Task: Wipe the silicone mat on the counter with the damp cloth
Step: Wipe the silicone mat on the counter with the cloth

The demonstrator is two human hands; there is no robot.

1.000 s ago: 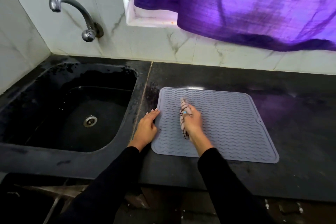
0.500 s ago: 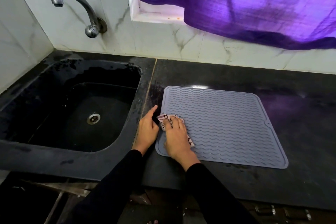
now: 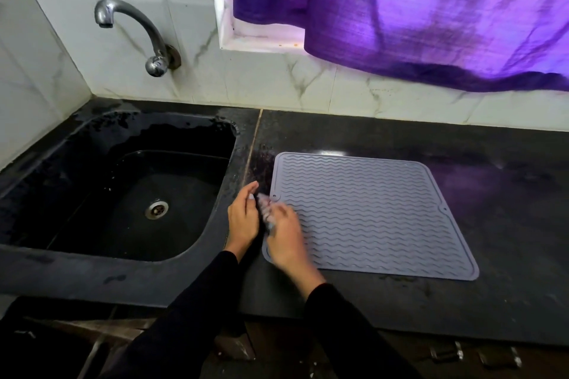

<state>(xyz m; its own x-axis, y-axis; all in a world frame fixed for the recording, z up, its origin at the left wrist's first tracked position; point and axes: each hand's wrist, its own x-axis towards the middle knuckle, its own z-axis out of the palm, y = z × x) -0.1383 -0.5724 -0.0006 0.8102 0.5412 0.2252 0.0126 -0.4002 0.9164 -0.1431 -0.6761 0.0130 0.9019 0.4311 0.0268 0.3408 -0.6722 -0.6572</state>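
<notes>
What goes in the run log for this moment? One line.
step: wiping | right hand: presses cloth at mat left edge | left hand: on counter beside mat

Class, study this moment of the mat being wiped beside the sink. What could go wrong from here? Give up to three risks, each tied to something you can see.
1. The right hand presses the cloth at the mat's left edge; a push could slide it off onto the counter.
2. The left hand lies beside the mat, not clearly pinning it, so the mat may shift.
3. Most of the mat lies beyond the cloth and may be missed.
</notes>
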